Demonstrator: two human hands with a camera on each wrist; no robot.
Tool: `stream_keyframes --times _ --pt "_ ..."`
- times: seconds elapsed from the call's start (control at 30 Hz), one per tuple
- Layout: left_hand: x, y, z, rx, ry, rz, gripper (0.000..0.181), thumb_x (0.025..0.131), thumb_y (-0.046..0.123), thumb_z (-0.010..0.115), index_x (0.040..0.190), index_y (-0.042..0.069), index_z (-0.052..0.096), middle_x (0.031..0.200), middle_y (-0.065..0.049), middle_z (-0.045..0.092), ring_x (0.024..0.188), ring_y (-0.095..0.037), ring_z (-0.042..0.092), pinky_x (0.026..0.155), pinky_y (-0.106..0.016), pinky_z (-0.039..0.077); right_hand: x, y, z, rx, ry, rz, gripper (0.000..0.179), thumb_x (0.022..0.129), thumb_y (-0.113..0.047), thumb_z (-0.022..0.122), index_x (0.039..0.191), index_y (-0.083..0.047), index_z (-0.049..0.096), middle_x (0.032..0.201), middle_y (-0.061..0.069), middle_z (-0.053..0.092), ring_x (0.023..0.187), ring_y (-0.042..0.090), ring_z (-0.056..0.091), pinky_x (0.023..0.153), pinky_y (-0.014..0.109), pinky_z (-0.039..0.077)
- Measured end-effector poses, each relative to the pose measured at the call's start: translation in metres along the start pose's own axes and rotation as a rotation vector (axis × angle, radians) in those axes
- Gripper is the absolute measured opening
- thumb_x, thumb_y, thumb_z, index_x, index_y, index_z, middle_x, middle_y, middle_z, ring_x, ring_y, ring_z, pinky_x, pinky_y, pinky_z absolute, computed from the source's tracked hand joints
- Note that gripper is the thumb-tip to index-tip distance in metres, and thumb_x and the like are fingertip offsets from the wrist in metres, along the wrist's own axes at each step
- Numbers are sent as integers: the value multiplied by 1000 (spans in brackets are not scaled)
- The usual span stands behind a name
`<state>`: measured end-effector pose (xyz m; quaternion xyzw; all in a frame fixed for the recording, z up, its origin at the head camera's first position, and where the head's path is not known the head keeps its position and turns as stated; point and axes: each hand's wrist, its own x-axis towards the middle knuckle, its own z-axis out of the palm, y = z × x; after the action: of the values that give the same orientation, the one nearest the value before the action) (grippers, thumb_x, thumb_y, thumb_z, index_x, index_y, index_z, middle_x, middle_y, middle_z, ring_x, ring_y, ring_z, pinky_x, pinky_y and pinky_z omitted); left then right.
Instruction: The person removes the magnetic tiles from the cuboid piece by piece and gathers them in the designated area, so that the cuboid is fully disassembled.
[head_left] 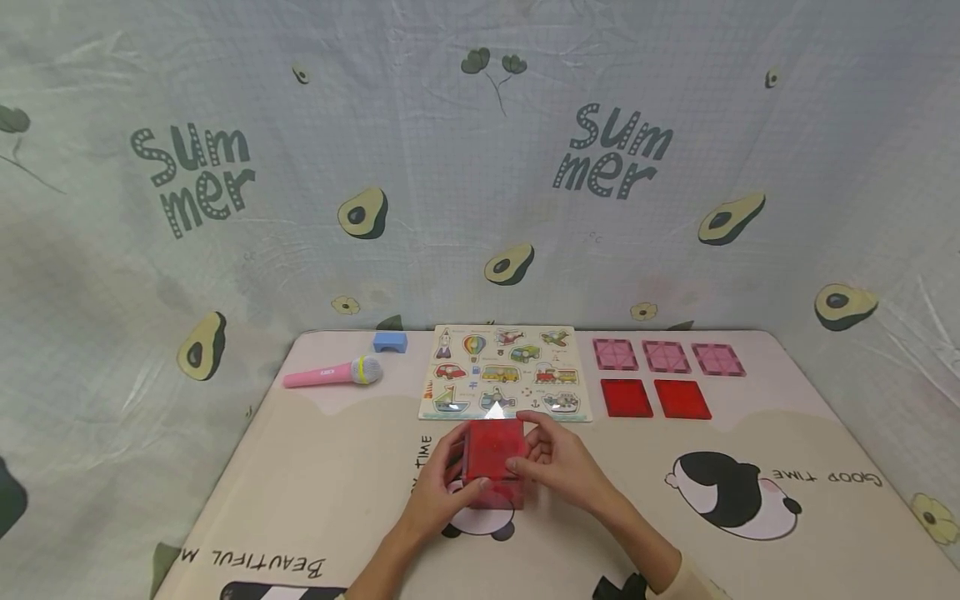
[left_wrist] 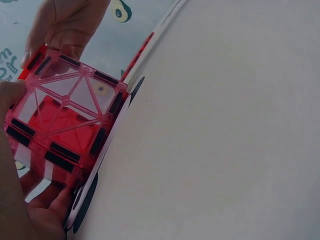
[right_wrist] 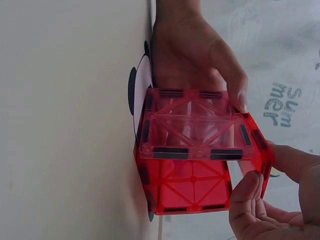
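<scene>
"Where's the box?"

"The box (head_left: 498,493) of pink and red tiles is between both hands, near the desk's (head_left: 300,467) front middle. Its lower edge seems to rest there."

"And the fingers?"

"On the right hand (head_left: 564,462), they pinch the edge of the red top (head_left: 492,446). The left hand (head_left: 438,487) curls round the box's left side, thumb towards the front."

"Why both?"

"My guess: the left steadies the walls while the right minds the top. The dark strips along the tile edges look like magnets, so a light grip could do. I can't tell whether the top sits flush."

"What's around it?"

"The puzzle (head_left: 525,390) lies just behind. To its right, three pink tiles (head_left: 667,357) sit in a row behind two red tiles (head_left: 628,398), probably sorted by colour within reach. The microphone (head_left: 326,377) and blue block (head_left: 390,342) lie to its left."

"The surface?"

"Pale, with panda prints and lettering."

"The room?"

"Hidden behind a sheet (head_left: 420,150) printed with avocados and 'summer'."
</scene>
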<state>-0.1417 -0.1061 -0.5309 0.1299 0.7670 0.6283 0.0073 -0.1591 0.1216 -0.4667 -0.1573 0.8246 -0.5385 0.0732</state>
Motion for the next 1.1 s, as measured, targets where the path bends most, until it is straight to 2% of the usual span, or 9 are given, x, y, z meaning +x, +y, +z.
stream_keyframes --times 0.33,0.47,0.73,0.93,1.1 --pt "0 1 0 13 10 -6 75 87 27 75 151 35 36 152 -1 48 137 -30 50 105 -35 52 0 -1 -2 104 -40 -30 70 86 -17 79 146 -7 42 94 13 65 70 14 66 66 23 60" --pt "0 1 1 23 17 -2 75 87 27 75 151 35 37 152 -1 48 137 -30 51 105 -35 53 -2 -4 -3 124 -33 -25 73 87 -17 78 149 -5 39 94 14 66 69 14 67 66 23 61" --pt "0 2 1 32 25 9 75 86 28 74 151 35 37 155 -1 46 138 -32 50 104 -37 52 -3 -7 -9 127 31 -10 59 90 -21 75 140 -2 50 99 13 70 77 30 70 68 25 61" --pt "0 1 1 40 23 20 75 87 28 73 153 29 37 157 -3 44 138 -32 50 107 -38 50 -3 -8 -16 150 76 -4 41 91 -20 73 125 -1 59 97 16 68 74 19 70 68 23 61" --pt "0 2 1 41 18 18 78 87 28 74 155 19 36 157 -3 43 138 -32 50 108 -38 49 -2 -8 -23 164 109 -1 38 92 -19 72 123 -1 60 97 18 68 71 16 70 69 23 61"
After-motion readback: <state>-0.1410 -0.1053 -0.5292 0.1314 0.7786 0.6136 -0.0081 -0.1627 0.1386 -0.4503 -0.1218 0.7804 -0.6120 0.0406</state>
